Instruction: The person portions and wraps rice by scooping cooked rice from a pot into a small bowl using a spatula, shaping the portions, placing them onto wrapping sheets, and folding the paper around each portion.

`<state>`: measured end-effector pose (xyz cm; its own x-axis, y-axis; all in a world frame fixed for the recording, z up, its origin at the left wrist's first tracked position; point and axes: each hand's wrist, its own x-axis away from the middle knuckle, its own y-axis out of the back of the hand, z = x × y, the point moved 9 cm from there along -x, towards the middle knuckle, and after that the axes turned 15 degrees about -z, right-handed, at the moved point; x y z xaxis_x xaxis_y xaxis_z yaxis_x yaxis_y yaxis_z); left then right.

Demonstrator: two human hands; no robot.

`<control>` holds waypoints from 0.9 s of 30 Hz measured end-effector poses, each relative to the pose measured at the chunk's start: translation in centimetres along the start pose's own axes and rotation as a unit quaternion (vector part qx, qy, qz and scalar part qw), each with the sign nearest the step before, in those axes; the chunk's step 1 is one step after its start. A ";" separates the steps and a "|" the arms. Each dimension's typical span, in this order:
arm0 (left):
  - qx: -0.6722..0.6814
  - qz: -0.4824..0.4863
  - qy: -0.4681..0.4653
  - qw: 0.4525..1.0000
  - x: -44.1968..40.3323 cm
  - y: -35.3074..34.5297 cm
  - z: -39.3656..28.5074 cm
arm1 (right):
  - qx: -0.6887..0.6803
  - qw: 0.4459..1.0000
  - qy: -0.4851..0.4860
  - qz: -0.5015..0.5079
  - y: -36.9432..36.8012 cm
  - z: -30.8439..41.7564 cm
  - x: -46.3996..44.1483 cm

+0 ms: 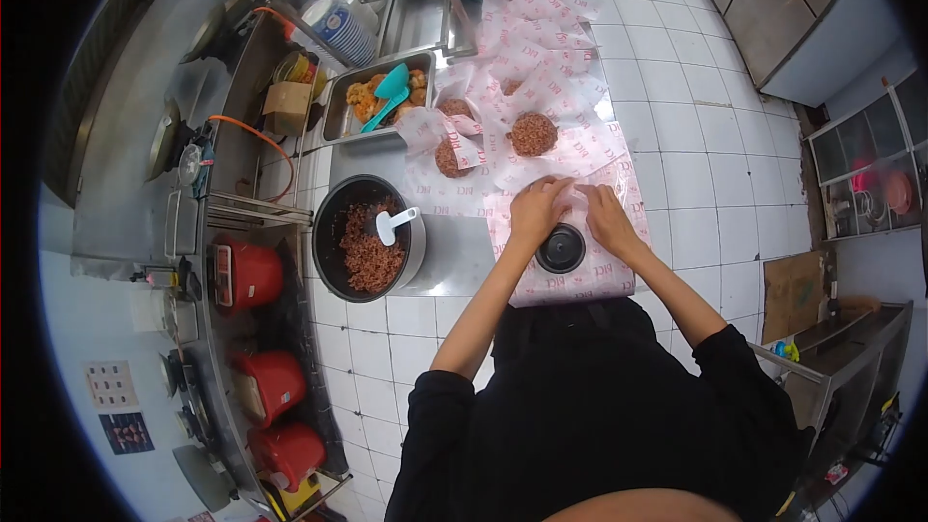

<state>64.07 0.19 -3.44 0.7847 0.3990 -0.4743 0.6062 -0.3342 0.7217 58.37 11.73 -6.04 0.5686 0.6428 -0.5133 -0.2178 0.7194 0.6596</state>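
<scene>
My left hand (537, 216) and my right hand (608, 220) are close together over the printed paper (532, 284) at the near end of the metal table. Their bent fingers meet the far part of this paper, just beyond a round black bowl or lid (561, 248). The fingers of both hands are pressed together at the paper's edge. Beyond my hands, a round mound of reddish-brown rice (533, 134) rests on another sheet. To the left stands a black pot (327, 256) of the same rice, with a white paddle (392, 224) in it.
A metal tray (335, 106) of fried food with teal tongs or a scoop (391, 87) is beyond the pot. More rice mounds (452, 157) on paper are farther up the table. Red containers (271, 382) line the left shelf. A metal counter (822, 372) stands at right.
</scene>
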 end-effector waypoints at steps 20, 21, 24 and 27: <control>0.119 0.036 0.064 0.990 5.1 5.0 2.2 | -0.257 0.942 -0.189 0.106 -2.9 -0.1 -4.1; 0.106 0.016 0.080 0.991 5.6 5.8 2.6 | -0.186 0.979 -0.071 0.039 -2.3 1.1 -5.0; 0.048 -0.037 0.102 0.993 6.9 6.6 4.0 | -0.042 0.993 -0.012 -0.113 -2.0 1.8 -5.8; -0.011 -0.011 0.182 0.983 7.8 6.1 5.2 | -0.026 0.983 -0.149 -0.108 -3.3 -1.0 -6.6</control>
<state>74.53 -3.19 -5.34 0.6704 0.6867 -0.2810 0.6167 -0.3051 0.7256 54.60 5.39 -5.38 0.8109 0.3742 -0.4500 -0.1028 0.8480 0.5199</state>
